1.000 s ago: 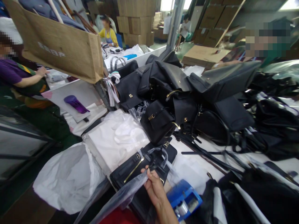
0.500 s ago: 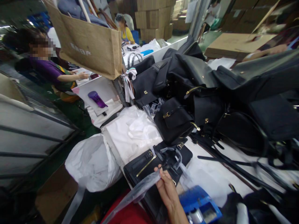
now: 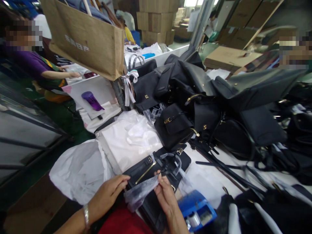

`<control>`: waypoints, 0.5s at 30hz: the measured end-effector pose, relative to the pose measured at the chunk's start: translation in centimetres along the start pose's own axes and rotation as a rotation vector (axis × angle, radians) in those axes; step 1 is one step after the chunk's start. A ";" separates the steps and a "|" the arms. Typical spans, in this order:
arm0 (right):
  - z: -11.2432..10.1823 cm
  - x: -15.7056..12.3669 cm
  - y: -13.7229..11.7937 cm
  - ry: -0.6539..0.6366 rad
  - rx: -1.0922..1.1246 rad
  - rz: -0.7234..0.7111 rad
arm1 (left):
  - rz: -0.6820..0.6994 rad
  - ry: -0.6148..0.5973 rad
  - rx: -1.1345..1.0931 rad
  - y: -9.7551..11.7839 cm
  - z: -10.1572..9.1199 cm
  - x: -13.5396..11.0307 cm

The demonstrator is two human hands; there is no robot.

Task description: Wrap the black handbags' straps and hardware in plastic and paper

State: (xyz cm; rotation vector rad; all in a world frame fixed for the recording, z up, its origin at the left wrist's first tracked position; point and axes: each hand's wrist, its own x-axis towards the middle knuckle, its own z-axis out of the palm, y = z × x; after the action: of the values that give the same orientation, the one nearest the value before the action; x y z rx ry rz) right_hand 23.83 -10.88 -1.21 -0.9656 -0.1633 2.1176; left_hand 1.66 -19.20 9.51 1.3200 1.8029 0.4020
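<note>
My right hand [image 3: 167,195] pinches the end of a clear plastic strip [image 3: 141,191] between thumb and fingers. The strip runs to the left, crumpled, over a black handbag [image 3: 140,168] that has a gold zipper. My left hand [image 3: 109,191], a bracelet on its wrist, reaches to the bag's left edge. Its fingers are stretched out close together, near the strip's loose end, and it appears to hold nothing. Clear plastic also wraps the bag's handle [image 3: 179,162]. At the lower right of the bag stands a blue tape dispenser [image 3: 195,203].
Black bags [image 3: 170,122] pile up behind and to the right. White sheets [image 3: 129,136] lie behind the handbag, and a white plastic bag [image 3: 78,169] hangs at the left edge. A brown tote [image 3: 85,42] hangs overhead. Co-workers sit at the left and beyond.
My left hand has come into view from the lower left, up to the bag. The strip, formerly trailing long to the lower left, is now bunched shorter beside my right hand.
</note>
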 end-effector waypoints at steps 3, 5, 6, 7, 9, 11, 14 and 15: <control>-0.2 0.0 0.0 -0.007 0.020 -0.033 | 0.147 -0.076 0.001 4.2 0.8 3.0; -0.2 0.1 0.0 -0.023 0.036 -0.044 | 0.206 -0.155 0.012 5.5 1.5 4.2; -0.3 0.1 0.0 -0.033 0.046 -0.044 | 0.218 -0.200 0.021 5.8 1.8 4.8; -0.3 0.2 0.0 -0.045 0.059 -0.041 | 0.219 -0.249 0.035 5.9 2.1 5.4; -0.4 0.4 0.0 -0.072 0.098 -0.036 | 0.193 -0.372 0.030 6.0 2.4 6.8; -0.4 0.6 0.0 -0.095 0.137 -0.037 | 0.157 -0.495 -0.004 5.9 2.7 8.3; -0.2 1.0 -0.1 -0.120 0.151 -0.050 | -0.012 -0.719 -0.221 6.0 3.6 9.9; -0.2 1.1 -0.2 -0.124 0.147 -0.059 | -0.097 -0.805 -0.344 5.9 4.2 10.1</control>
State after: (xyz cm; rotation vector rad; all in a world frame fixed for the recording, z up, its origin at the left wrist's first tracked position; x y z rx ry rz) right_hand 23.65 -9.96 -1.89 -0.7356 -0.0949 2.1039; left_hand 7.71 -8.75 6.67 0.9487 1.0566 0.0866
